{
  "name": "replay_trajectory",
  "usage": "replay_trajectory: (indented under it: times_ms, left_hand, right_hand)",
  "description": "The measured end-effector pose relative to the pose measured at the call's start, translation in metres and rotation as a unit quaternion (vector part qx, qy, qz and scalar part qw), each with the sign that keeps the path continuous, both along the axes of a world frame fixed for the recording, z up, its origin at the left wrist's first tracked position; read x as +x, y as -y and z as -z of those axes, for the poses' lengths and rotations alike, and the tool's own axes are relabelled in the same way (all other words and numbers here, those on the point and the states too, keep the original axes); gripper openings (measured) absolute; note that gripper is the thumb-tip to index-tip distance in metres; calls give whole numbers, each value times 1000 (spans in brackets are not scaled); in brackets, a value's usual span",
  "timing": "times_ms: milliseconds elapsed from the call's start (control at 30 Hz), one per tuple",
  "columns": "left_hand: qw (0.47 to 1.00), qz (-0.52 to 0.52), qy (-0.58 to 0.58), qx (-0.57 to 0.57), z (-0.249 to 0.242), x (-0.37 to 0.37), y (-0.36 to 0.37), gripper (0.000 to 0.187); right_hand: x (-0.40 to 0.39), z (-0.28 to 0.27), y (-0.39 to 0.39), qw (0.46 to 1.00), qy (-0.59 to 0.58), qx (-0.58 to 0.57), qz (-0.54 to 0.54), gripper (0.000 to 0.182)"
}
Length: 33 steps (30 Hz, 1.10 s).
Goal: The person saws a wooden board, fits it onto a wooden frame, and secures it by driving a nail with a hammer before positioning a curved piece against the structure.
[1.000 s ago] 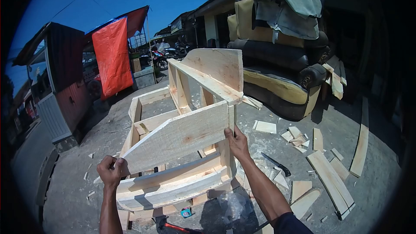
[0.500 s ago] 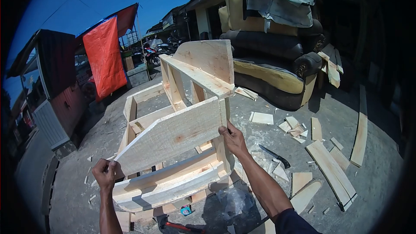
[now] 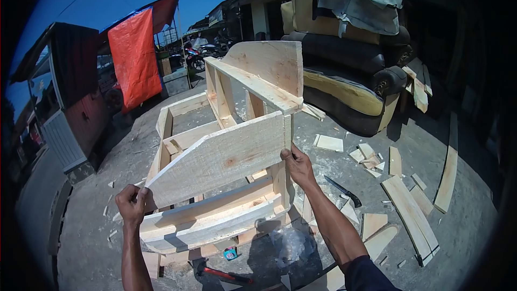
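Observation:
A pale shaped board point(image 3: 221, 157) stands on edge across the near side of a wooden furniture frame point(image 3: 253, 87). My left hand point(image 3: 132, 205) is closed round its low left end, thumb on the near face. At the right end, my right hand point(image 3: 297, 167) grips the board beside the upright post, its thumb on the face and the other fingers hidden behind. A similar board point(image 3: 266, 67) stands upright on the frame's far rail. Below the held board run the curved lower rails point(image 3: 231, 226) of the frame.
A red-handled hammer point(image 3: 223, 275) and a blue tape measure point(image 3: 230, 253) lie on the ground by the frame. A handsaw point(image 3: 343, 191) and wood offcuts point(image 3: 412, 218) are to the right. Behind stands a worn dark sofa point(image 3: 344, 97); a stall with an orange tarp point(image 3: 133, 56) is at left.
The view has shifted slightly, so the frame and board appear a little higher and to the right. Both hands keep their hold on the board.

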<state>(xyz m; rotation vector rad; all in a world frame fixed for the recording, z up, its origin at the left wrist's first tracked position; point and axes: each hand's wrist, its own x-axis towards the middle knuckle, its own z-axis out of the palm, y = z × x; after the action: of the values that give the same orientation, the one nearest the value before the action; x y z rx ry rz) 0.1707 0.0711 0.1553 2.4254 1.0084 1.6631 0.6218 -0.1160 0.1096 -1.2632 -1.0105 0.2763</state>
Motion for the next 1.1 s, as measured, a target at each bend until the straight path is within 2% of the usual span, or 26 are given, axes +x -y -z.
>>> replay_trajectory:
  times_ms: [567,700,800,867,900,967,1000,1067,1100]
  left_hand:
    - [1000,-18,-9,-11,-7,3,11,34]
    - [1000,-6,-13,-9,-9,3,15,37]
    - [1000,-7,-12,-2,-10,7,13,38]
    - [1000,-11,-3,-4,-8,6,12,39]
    - [1000,-7,1,0,-8,5,12,39]
    - [1000,-17,-2,1,-7,7,12,40]
    - [1000,-16,-1,4,-7,8,12,41]
    - [1000,-13,-2,11,-2,6,7,41]
    - [1000,-17,-3,15,-2,6,5,41]
  right_hand:
    - [1,-2,4,1000,13,-21,-17,67]
    - [0,-1,1,1000,-2,-22,11,65]
    - [7,-7,8,999,44,-12,19,69]
    - [-4,-40,29,976,132,-39,169,66]
    - [-6,-57,37,975,135,-35,173,66]
    - [-5,-97,54,941,226,58,244,57]
    - [-7,-121,59,939,227,59,251,57]
    - [-16,-169,60,907,412,-29,85,58]
    - [-22,-186,56,890,437,-113,71,59]
